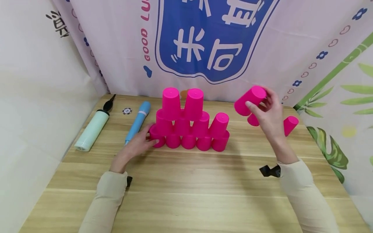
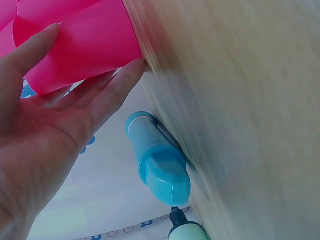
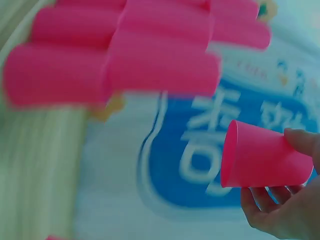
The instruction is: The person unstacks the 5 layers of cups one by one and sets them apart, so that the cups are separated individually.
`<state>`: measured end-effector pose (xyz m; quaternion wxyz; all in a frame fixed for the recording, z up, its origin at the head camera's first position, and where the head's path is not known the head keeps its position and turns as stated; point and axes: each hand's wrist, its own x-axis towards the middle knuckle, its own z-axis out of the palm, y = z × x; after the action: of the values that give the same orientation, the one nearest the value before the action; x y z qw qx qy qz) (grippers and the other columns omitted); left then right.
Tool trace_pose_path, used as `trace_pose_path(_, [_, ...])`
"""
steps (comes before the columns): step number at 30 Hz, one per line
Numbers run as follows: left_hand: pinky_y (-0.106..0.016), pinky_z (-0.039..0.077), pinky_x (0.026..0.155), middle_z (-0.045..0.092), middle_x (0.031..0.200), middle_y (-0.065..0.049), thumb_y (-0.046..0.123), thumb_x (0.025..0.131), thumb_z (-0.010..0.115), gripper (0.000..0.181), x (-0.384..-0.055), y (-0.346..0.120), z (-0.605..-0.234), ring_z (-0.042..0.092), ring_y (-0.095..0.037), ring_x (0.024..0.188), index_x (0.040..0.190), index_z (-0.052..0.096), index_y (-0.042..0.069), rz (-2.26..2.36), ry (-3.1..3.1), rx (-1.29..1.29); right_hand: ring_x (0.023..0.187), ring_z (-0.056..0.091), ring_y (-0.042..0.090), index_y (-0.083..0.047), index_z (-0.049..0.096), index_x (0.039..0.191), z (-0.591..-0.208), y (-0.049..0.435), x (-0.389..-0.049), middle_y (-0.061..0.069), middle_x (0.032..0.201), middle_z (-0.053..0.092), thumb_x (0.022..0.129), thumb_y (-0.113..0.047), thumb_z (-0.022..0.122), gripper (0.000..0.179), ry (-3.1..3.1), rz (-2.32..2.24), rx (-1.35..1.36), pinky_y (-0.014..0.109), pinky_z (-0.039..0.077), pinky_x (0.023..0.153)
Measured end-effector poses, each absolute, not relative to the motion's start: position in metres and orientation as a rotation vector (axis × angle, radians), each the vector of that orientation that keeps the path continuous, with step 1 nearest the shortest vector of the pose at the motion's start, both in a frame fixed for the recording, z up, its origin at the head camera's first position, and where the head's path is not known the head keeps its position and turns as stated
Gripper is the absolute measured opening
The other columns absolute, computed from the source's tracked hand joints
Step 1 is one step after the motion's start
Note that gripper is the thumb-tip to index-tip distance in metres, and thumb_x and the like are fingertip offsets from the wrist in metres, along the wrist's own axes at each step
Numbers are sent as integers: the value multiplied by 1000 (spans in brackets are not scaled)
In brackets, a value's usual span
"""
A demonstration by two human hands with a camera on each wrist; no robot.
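Observation:
Pink plastic cups stand upside down in a stacked pyramid (image 1: 182,124) on the table, with two on its third level. At the lower left end of the stack, my left hand (image 1: 140,142) holds the outermost bottom cup (image 2: 85,45), thumb on one side and fingers on the other. My right hand (image 1: 271,116) grips another pink cup (image 3: 267,156) in the air, right of the stack, tilted with its mouth toward the lower left. Below that cup a further pink cup (image 1: 253,120) is partly hidden. One more pink cup (image 1: 290,125) is beyond my right wrist.
On the wooden table (image 1: 186,194), left of the stack, lie a light blue tube-shaped object (image 1: 138,121), a pale green hand pump (image 1: 92,130) with a black nozzle, and a round chip (image 1: 127,111). A printed curtain (image 1: 122,48) hangs behind the table.

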<state>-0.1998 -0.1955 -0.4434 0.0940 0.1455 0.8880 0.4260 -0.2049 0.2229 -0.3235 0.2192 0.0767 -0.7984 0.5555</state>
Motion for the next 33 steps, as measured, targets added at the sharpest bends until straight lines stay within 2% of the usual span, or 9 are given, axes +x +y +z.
trace_pose_path(5, [-51,46,99,44,141,-22,14,94,63,71,-200,-196,-442,49,-41,125,150,20,7,1241,2650,432,112,54,15,-11,41,141,-352,259,-212,8,132,54,86,-17,73,64,-2275,1488,3,30,48,98])
trace_pose_path(15, [-51,45,101,44,142,-21,15,94,63,71,-199,-196,-441,46,-40,126,150,20,6,1238,2644,423,126,48,26,-4,33,144,-407,299,-222,15,139,48,88,-19,70,69,-2413,1412,-261,33,41,107])
trace_pose_path(21, [-51,45,101,44,141,-21,14,94,63,70,-199,-194,-441,47,-40,126,150,21,6,1245,2643,430,129,45,29,-2,30,144,-421,312,-225,17,141,45,89,-16,69,69,-2441,1409,-315,36,38,109])
trace_pose_path(33, [-51,45,100,44,141,-21,13,93,63,71,-199,-195,-443,47,-40,126,150,20,6,1267,2632,441,131,42,35,0,25,147,-434,323,-230,23,144,40,90,-20,68,74,-2566,1330,-414,45,37,109])
